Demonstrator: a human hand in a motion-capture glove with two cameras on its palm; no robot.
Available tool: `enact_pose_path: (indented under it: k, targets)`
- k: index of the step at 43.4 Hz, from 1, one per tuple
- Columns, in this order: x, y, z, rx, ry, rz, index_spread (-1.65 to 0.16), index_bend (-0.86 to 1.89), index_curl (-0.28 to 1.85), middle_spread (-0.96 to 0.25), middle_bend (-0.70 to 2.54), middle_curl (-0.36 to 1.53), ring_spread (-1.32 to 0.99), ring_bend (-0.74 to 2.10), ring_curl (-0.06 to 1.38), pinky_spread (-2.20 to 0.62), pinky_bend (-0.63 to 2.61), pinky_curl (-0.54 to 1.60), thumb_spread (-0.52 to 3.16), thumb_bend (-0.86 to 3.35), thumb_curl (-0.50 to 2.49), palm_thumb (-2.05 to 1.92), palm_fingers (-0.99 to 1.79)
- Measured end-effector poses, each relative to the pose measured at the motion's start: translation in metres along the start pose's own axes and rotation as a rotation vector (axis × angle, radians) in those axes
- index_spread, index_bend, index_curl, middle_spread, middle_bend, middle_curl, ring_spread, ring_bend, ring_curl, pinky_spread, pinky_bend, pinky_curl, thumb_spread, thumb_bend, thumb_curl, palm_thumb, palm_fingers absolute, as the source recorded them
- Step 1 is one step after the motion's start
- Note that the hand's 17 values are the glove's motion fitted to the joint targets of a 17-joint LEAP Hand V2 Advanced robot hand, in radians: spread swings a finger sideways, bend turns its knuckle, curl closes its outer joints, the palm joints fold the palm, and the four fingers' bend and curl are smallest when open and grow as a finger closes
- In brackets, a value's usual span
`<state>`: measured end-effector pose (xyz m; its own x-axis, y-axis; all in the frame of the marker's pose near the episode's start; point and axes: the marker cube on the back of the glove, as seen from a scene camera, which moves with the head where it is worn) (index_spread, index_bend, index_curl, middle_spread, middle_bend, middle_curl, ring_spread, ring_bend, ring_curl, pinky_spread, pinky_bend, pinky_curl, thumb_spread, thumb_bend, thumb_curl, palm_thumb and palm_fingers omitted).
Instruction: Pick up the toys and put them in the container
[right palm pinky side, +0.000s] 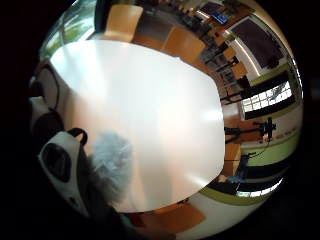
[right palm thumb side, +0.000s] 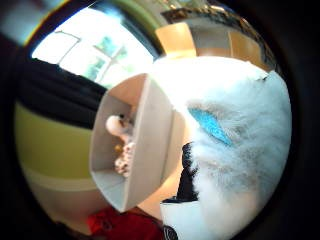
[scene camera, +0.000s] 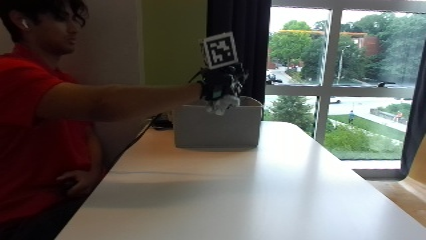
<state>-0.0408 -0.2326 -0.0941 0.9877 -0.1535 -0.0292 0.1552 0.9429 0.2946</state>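
My gloved right hand (scene camera: 218, 86) is raised just above the front rim of the grey box-shaped container (scene camera: 216, 127) on the white table (scene camera: 253, 195). It grips a fluffy white toy (scene camera: 223, 104) that hangs below the fingers. In the thumb side palm view the white toy (right palm thumb side: 240, 140) with a blue patch fills the space close to the palm, and the open container (right palm thumb side: 145, 150) lies beside it with small pale toys (right palm thumb side: 122, 145) inside. A tuft of the white toy (right palm pinky side: 112, 165) shows in the little finger side view.
The container stands at the far end of the white table (right palm pinky side: 150, 115), near the window (scene camera: 346, 75). Orange chairs (right palm pinky side: 182, 45) stand around the table. The person's bare hand (scene camera: 73, 182) rests at the table's near left edge.
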Motion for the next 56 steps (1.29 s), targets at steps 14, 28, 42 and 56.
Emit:
enact_pose_path:
  k: [14, 28, 42, 56]
  targets:
    - [-0.158, -0.017, -0.107, 0.088, -0.084, -0.193, -0.26, 0.86, 0.83, -0.22, 1.05, 0.75, -0.33, 1.34, 0.58, -0.43, 0.98, 0.44, 0.25, 0.02, 0.91, 0.57, 1.17]
    - [-0.272, -0.013, -0.065, -0.106, 0.017, -0.315, -0.27, 0.77, 0.86, -0.23, 1.0, 0.73, -0.34, 1.3, 0.56, -0.44, 0.95, 0.42, 0.25, -0.01, 0.96, 0.53, 1.11]
    - [-0.235, 0.004, -0.038, -0.4, 0.067, -0.329, -0.32, 0.1, 0.69, -0.22, 0.54, 0.58, -0.26, 0.91, 0.47, -0.23, 1.18, 0.5, 0.79, -0.15, 0.72, -0.1, -0.21]
    - [-0.107, 0.044, -0.035, -0.284, 0.037, -0.125, -0.34, 0.14, 0.47, -0.12, 0.34, 0.46, -0.11, 0.51, 0.27, -0.03, 1.07, 0.39, 0.94, -0.13, 0.45, -0.17, -0.12]
